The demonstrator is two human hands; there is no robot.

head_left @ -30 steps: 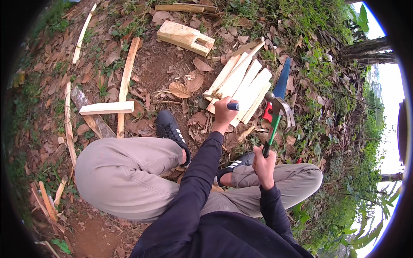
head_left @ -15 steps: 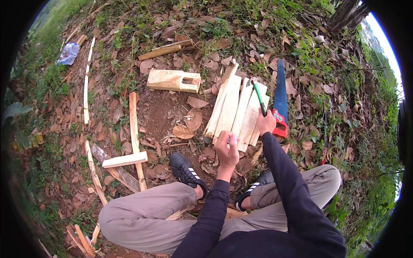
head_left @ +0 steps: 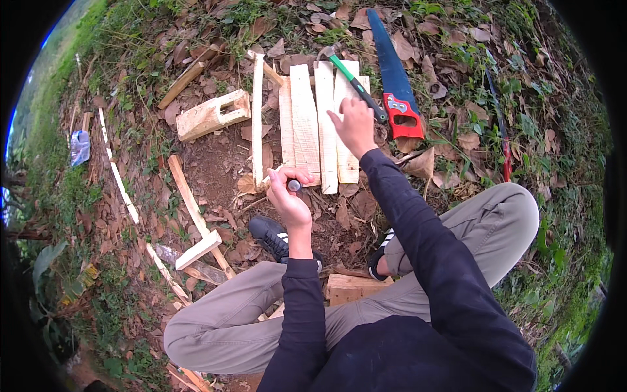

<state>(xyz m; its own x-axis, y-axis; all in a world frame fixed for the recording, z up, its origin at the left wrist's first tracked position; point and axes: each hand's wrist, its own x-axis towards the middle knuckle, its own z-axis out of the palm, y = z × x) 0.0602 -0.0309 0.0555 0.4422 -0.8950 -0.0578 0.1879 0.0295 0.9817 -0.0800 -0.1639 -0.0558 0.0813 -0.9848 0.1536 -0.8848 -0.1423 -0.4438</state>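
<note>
My left hand (head_left: 289, 204) is closed around a dark rod-like tool with a round grey end (head_left: 295, 185), most of it hidden in the fingers. It is raised near the lower left end of several pale wooden slats (head_left: 304, 124) lying side by side. Over the slats, my right hand (head_left: 356, 127) is empty, with thumb spread and fingers slightly bent. Just beyond its fingers, a claw hammer (head_left: 356, 85) with a green and black handle rests across the slats. A narrow wooden strip (head_left: 257, 117) lies at their left, with a gap between.
Right of the slats lies a handsaw (head_left: 394, 72) with blue blade and red handle. A wooden block (head_left: 214, 115) with a cut slot is at the left. Crossed sticks (head_left: 199, 250) lie near my left knee, and another wood block (head_left: 358, 288) between my legs. Dry leaves cover the ground.
My right hand has let go of the hammer, which now lies on the slats. My left hand stays closed on the dark tool, its round end now showing. The whole view has shifted and turned.
</note>
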